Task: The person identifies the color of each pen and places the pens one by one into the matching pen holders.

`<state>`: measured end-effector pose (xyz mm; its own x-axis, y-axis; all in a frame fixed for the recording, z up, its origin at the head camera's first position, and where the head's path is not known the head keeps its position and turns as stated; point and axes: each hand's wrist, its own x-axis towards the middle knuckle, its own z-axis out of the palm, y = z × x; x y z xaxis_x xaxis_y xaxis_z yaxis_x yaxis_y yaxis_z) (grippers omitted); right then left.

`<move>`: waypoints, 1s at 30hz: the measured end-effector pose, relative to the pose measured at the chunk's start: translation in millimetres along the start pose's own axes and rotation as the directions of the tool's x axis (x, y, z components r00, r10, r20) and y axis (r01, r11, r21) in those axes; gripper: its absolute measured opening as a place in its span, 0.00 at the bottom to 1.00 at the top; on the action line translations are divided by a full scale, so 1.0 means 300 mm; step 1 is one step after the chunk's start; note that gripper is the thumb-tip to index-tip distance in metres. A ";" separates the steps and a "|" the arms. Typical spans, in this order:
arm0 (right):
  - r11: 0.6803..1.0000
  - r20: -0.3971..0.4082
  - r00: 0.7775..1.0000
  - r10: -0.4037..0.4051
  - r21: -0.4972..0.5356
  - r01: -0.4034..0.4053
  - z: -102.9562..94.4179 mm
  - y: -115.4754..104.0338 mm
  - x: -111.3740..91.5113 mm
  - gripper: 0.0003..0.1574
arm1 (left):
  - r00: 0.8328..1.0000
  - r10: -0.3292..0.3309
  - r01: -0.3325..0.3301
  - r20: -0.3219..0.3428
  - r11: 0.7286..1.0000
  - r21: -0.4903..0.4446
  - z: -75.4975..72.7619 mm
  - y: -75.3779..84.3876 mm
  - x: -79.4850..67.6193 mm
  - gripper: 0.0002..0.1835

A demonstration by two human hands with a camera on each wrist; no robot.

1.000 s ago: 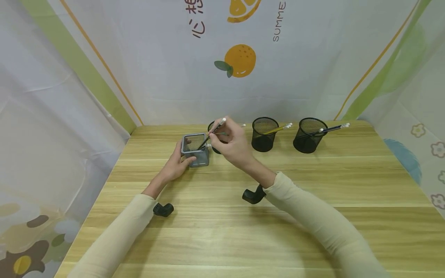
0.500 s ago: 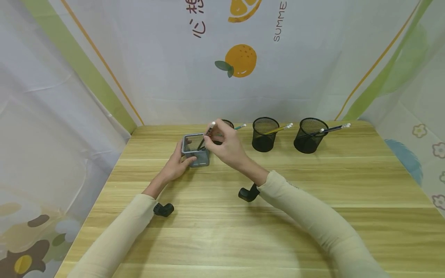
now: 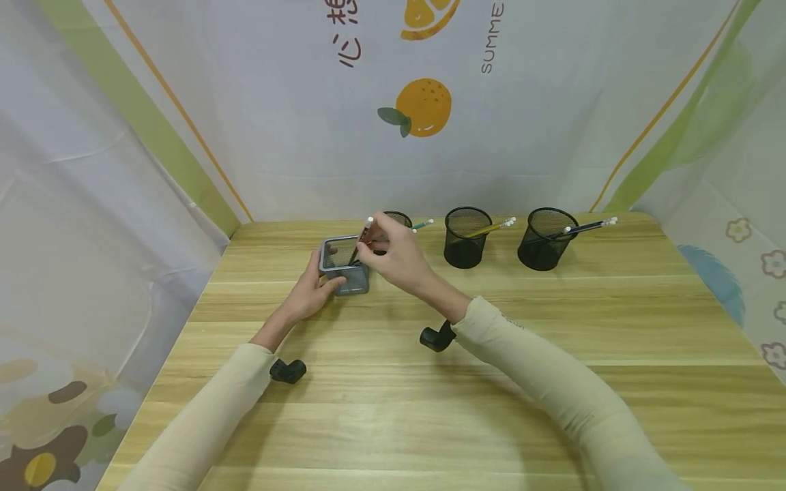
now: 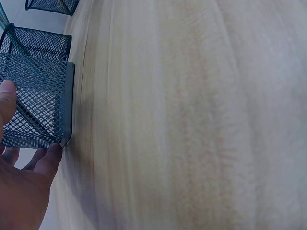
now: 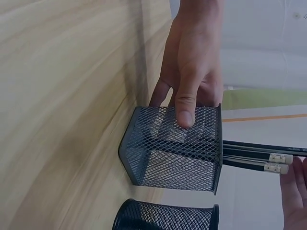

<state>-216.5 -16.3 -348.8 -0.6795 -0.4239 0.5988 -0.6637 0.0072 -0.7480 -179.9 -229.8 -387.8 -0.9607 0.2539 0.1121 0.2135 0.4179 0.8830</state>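
Note:
A square grey mesh pencil cup [image 3: 353, 281] stands at the table's far left. My left hand [image 3: 309, 294] holds it, thumb on the front and fingers round the side. With my right hand [image 3: 400, 258] I pinch a black pencil [image 3: 366, 230] near its white eraser end; its lower part is inside the square cup. In the right wrist view, two more black pencils [image 5: 249, 155] with white erasers lean out of that cup, and the fingertips of my right hand [image 5: 296, 191] show at the edge. The left wrist view shows the cup's mesh [image 4: 38, 96] with my left thumb against it.
A round black mesh cup [image 3: 396, 217] with green pencils stands just right of the square one, partly behind my right hand. Farther right are a round cup [image 3: 464, 252] with yellow pencils and another [image 3: 540, 254] with dark pencils. A curtain [image 3: 295, 150] hangs behind the wooden table [image 3: 381, 423].
My right hand has moved left and slightly down with the black pencil, now more upright over the square cup. More of the round cup behind shows. My left hand has stayed put.

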 end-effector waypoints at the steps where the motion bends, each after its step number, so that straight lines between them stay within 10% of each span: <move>1: 1.000 0.007 1.000 -0.001 0.003 0.001 -0.002 0.002 -0.001 0.07 | 1.000 0.000 0.000 0.000 1.000 -0.002 0.000 0.001 -0.001 0.39; 19: 0.997 -0.063 0.997 -0.038 0.058 0.042 -0.078 -0.064 -0.032 0.06 | 0.998 0.065 -0.065 -0.010 0.998 0.003 0.023 -0.135 0.060 0.41; 24: 0.998 -0.059 0.997 -0.055 -0.015 0.054 -0.146 -0.142 -0.076 0.06 | 1.000 0.018 -0.019 0.010 0.999 0.035 0.018 -0.130 0.052 0.44; 30: 0.976 -0.024 0.983 -0.184 -0.122 0.180 -0.283 -0.052 -0.177 0.08 | 0.996 -0.062 0.055 0.071 0.993 0.105 -0.063 -0.071 0.028 0.51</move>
<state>-196.6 82.9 -344.5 -0.5532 -0.3959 0.7330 -0.8082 0.0417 -0.5874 -196.0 -253.0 -397.2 -0.9570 0.2890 0.0241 0.1781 0.5202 0.8353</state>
